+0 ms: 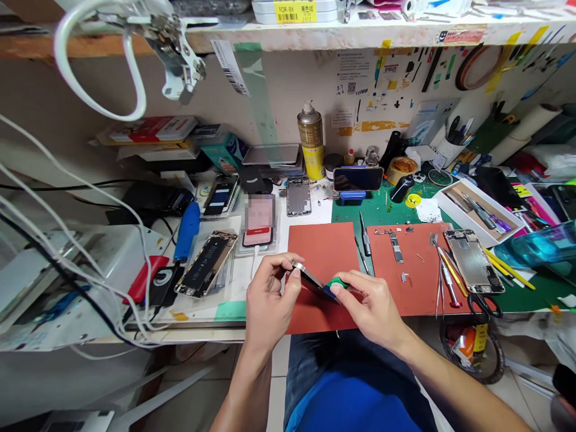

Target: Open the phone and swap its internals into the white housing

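Green tool (pixel 336 282), just below frame centre, is pinched between thumb and fingers of the right hand (pixel 371 303); the left hand (pixel 273 295) likewise pinches 1 phone (pixel 309 276).

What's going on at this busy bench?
Someone is working bare-handed. The left hand grips a slim, dark, metal-edged, phone-like device, tilted above a rust-red rectangular mat. The right hand pinches a small green and blue piece at the device's other end; whether it goes inside isn't clear. On another rust-red mat, to the right, lies a narrow grey circuit board.
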Tool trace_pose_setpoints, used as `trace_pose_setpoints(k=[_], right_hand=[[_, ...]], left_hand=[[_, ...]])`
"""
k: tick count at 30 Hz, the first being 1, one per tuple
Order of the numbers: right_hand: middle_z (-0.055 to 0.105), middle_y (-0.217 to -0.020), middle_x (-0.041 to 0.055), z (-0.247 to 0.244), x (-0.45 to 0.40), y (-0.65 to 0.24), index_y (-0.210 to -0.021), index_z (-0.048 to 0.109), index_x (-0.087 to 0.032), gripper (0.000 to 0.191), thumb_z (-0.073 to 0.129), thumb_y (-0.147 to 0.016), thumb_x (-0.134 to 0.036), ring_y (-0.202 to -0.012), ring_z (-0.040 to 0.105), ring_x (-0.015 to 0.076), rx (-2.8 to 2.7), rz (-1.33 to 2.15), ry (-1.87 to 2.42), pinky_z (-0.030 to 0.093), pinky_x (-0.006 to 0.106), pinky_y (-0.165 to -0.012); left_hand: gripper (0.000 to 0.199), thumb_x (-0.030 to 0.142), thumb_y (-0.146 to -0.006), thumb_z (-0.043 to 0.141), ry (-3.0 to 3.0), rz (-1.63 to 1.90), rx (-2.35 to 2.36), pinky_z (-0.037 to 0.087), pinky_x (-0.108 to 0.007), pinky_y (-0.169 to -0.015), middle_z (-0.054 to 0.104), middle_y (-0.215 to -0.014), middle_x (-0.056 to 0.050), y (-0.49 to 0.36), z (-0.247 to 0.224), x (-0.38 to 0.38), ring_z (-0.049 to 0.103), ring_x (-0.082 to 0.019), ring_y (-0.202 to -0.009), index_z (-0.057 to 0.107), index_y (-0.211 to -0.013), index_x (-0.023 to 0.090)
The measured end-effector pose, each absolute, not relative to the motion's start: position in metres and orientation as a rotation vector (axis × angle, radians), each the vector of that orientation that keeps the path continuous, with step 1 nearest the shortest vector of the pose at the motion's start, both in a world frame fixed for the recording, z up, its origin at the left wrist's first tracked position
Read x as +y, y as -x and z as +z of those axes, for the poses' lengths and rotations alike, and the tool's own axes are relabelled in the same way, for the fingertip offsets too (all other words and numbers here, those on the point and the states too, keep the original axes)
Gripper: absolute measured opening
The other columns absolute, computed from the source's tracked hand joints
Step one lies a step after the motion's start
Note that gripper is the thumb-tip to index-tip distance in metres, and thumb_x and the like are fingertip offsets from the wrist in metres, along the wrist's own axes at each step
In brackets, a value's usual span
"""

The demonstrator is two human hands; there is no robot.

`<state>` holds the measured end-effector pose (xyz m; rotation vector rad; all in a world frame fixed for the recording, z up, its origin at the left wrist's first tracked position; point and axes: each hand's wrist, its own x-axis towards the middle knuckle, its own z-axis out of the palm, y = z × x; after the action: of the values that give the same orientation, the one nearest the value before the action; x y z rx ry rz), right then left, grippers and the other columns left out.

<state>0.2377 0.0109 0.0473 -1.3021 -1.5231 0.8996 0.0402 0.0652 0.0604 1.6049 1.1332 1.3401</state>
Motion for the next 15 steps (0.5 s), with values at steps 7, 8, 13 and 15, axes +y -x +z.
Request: trace_pose_setpoints(k=[7, 8, 13, 15], right_hand=[[0.070, -0.086, 0.0037, 0.046, 0.002, -0.236, -0.108, 0.072, -0.020, 0.016, 0.056, -0.109, -0.017, -0.073, 0.064, 0.0168, -1.650, 0.676, 1.256, 0.053, 0.029, -0.067], [0.070, -0.088, 0.0048, 0.045, 0.000, -0.235, -0.111, 0.070, -0.019, 0.018, 0.054, -0.109, -0.013, -0.074, 0.064, 0.0173, -1.703, 0.590, 1.240, 0.054, 0.030, -0.068], [0.068, -0.087, 0.0068, 0.041, -0.009, -0.231, -0.117, 0.066, -0.017, 0.026, 0.047, -0.106, -0.003, -0.071, 0.061, 0.0184, -1.860, 0.340, 1.239, 0.053, 0.031, -0.064], [0.067, -0.087, 0.0067, 0.040, -0.011, -0.231, -0.118, 0.065, -0.017, 0.026, 0.047, -0.105, -0.002, -0.070, 0.061, 0.0183, -1.855, 0.319, 1.243, 0.054, 0.031, -0.063]], left_hand=[[0.010, 0.015, -0.099, 0.064, -1.611, 1.330, 1.133, 0.058, -0.030, -0.091, 0.077, -0.106, -0.005, -0.041, 0.060, 0.065, 0.074, -0.017, -0.102, 0.059, -0.099, 0.024], [0.010, 0.015, -0.099, 0.065, -1.605, 1.332, 1.140, 0.058, -0.030, -0.091, 0.077, -0.106, -0.005, -0.041, 0.060, 0.065, 0.074, -0.017, -0.102, 0.059, -0.099, 0.024], [0.011, 0.015, -0.098, 0.065, -1.591, 1.340, 1.159, 0.057, -0.030, -0.092, 0.077, -0.107, -0.005, -0.043, 0.060, 0.064, 0.074, -0.016, -0.102, 0.060, -0.099, 0.024], [0.010, 0.016, -0.098, 0.066, -1.589, 1.340, 1.162, 0.058, -0.031, -0.092, 0.077, -0.107, -0.005, -0.043, 0.060, 0.064, 0.074, -0.017, -0.102, 0.060, -0.099, 0.024]])
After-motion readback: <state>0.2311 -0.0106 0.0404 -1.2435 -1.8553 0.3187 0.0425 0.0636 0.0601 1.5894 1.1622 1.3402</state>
